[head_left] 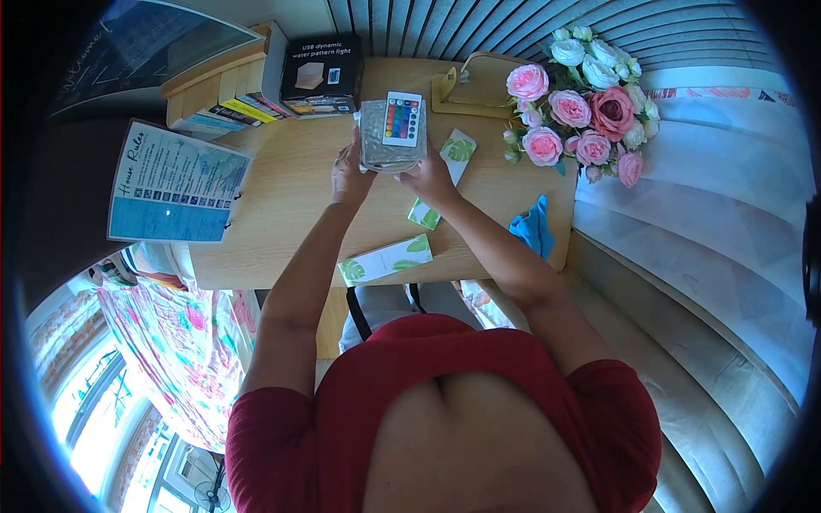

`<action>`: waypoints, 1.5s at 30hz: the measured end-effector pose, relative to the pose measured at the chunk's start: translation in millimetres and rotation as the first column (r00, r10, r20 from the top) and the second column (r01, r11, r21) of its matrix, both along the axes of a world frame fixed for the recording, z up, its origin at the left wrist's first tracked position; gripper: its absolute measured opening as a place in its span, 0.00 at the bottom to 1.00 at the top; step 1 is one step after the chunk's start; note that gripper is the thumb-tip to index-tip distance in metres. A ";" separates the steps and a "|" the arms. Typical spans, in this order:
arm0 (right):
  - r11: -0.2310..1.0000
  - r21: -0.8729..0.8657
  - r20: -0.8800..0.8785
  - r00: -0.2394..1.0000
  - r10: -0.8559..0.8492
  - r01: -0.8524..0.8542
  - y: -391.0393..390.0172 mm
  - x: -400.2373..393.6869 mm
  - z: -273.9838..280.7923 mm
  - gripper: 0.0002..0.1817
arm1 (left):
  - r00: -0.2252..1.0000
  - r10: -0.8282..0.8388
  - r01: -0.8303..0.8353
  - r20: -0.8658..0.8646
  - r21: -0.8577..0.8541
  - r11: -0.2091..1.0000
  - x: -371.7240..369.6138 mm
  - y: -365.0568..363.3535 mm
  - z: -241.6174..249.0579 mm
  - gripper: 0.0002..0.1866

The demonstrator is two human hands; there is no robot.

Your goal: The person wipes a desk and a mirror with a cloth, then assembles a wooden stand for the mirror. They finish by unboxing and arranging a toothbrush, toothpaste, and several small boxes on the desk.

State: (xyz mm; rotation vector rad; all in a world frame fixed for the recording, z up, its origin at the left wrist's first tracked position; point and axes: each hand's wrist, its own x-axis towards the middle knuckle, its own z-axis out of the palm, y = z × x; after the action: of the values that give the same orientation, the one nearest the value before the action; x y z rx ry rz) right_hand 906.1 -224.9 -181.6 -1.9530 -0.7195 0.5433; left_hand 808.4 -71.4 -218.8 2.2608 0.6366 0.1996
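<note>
Between my two hands is a clear, textured block-shaped lamp, held near the back of the wooden table. A white remote with coloured buttons lies on top of it. My left hand grips the lamp's left side, and my right hand grips its lower right corner. Just right of my right hand, a white box with green leaf prints lies slanted, partly under my forearm. A similar leaf-print box rests near the front edge.
Behind the lamp stand a black box and books. A house rules sheet is at left. A gold tray, flowers and a blue cloth are at right.
</note>
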 end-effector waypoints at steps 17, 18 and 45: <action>0.999 0.002 -0.043 0.998 0.034 -0.034 -1.9 -2.1 -7.9 0.43 | 0.997 0.073 -0.073 0.010 0.008 0.997 -6.9 -9.6 0.2 0.43; 0.999 0.014 -0.027 0.999 0.044 -0.044 -1.8 -0.9 -9.2 0.43 | 0.998 0.057 -0.057 -0.009 0.000 0.998 -6.4 -9.5 1.2 0.46; 0.994 0.097 -0.392 0.920 -0.003 0.045 10.6 38.3 -6.8 0.49 | 0.996 0.083 -0.086 -0.025 -0.210 0.974 23.6 10.8 3.7 0.48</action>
State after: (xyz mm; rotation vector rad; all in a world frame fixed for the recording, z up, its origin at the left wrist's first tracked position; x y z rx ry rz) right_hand 944.3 -214.3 -188.4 -1.6819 -0.4581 0.8356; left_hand 832.0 -60.6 -215.1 2.0350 0.7279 0.1479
